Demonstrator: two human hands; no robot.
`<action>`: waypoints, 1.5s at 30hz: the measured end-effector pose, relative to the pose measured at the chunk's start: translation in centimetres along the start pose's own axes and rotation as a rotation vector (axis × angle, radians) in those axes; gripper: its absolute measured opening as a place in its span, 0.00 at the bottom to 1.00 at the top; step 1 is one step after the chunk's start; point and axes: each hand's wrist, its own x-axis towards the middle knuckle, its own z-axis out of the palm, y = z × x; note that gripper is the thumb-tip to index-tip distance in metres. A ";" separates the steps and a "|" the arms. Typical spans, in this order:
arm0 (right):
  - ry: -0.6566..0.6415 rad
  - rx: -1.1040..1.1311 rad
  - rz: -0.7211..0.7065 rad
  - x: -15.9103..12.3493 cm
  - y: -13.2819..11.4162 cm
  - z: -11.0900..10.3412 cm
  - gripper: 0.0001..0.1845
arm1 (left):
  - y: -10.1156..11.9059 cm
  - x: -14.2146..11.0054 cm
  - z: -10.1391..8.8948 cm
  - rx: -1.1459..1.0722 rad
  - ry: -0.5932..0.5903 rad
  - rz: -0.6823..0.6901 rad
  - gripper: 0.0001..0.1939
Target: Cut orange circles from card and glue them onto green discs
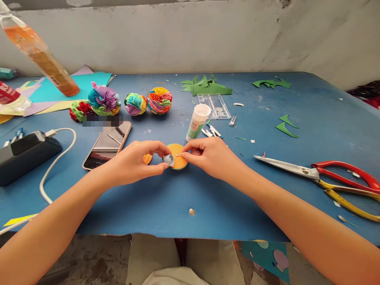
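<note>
My left hand is closed, thumb and fingers gripping a small grey cap with its round end facing right. Between the fingertips of my right hand is a tiny thin piece with a whitish tip; its kind is too small to make out. Both hands are over a round orange paper disc on the blue table. Behind the left fingers, more orange paper partly shows. A white and green glue-stick-like tube stands upright just beyond the disc.
Left of my hands lie a phone and a black device with a white cable. Ruffled paper balls and a leaning bottle stand behind. Large scissors lie open at right. Green paper scraps and a clear case lie farther back.
</note>
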 end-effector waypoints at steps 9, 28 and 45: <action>-0.026 -0.148 0.096 0.2 -1.3 -1.0 0.07 | 0.0 -0.1 -0.1 0.112 -0.012 0.023 0.12; 0.143 -0.950 -0.727 -2.3 -0.6 0.7 0.14 | -0.5 1.0 0.9 -0.309 0.165 -0.142 0.15; 0.005 -1.013 -0.827 -2.8 -1.2 -0.7 0.13 | -2.0 1.5 0.6 -0.061 0.341 -0.103 0.13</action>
